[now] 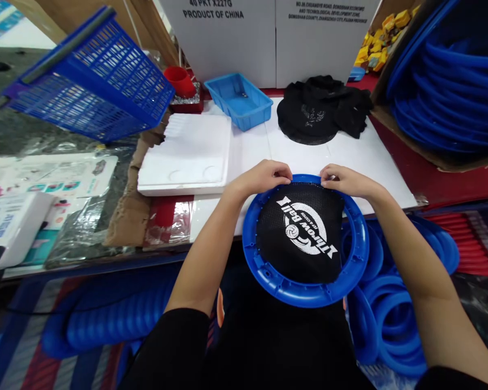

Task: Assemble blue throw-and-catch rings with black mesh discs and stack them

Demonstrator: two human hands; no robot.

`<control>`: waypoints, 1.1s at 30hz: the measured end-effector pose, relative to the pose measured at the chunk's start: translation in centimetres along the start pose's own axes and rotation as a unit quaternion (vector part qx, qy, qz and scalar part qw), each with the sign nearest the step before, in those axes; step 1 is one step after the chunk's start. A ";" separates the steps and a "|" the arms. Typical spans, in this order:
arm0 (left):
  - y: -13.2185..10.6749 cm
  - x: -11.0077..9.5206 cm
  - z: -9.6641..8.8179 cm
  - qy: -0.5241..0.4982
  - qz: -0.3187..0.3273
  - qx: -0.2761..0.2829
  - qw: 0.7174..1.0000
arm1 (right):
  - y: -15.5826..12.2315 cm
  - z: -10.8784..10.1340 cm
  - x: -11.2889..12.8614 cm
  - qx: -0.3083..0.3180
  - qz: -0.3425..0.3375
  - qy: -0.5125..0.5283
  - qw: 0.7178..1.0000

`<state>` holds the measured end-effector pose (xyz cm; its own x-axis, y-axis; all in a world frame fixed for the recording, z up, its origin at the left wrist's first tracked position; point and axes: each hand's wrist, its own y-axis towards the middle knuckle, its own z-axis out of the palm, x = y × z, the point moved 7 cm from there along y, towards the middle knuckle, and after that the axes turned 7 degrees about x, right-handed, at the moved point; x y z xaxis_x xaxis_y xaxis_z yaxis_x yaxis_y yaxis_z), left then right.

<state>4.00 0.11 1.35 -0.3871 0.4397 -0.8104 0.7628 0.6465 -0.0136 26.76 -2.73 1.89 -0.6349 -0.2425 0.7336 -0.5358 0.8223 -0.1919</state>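
A blue plastic ring (253,269) leans on the table's front edge, in front of my body. Across its opening lies a black mesh disc (274,238) with a white "Throw Ball" print; a gap shows between mesh and ring on the right. My left hand (273,176) pinches the mesh edge at the ring's far rim, left of the middle. On the same rim, a little to the right, my right hand (341,179) pinches the edge with thumb and fingers. More black mesh discs (309,116) lie in a pile beyond my hands.
A light blue tray (244,103) and a white foam block (185,151) sit on the white board. At left a blue basket (101,76) stands tilted. Blue rings (443,103) fill a carton at right; more rings (394,314) lie below the table. A white carton (264,46) stands behind.
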 end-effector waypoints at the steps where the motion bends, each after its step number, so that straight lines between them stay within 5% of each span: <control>1: 0.0 -0.1 0.0 0.006 0.001 0.000 1.000 | 0.1 0.0 0.3 -0.003 0.005 -0.002 1.000; 11: -0.2 -0.1 0.0 -0.010 0.002 0.033 0.999 | 0.2 2.6 2.7 -0.127 -0.080 -0.031 0.988; 21: 0.8 -3.2 1.6 0.055 0.072 -0.025 0.996 | 0.6 3.0 2.6 -0.117 -0.088 -0.033 0.989; 33: 1.2 0.1 1.0 -0.101 -0.022 -0.021 0.994 | 1.6 2.6 1.6 -0.069 -0.056 0.015 0.996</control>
<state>5.36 0.31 0.63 -0.3052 0.2789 -0.9105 0.7227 0.6905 -0.0307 23.43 -3.19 1.05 -0.5571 -0.3221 0.7655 -0.5193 0.8544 -0.0184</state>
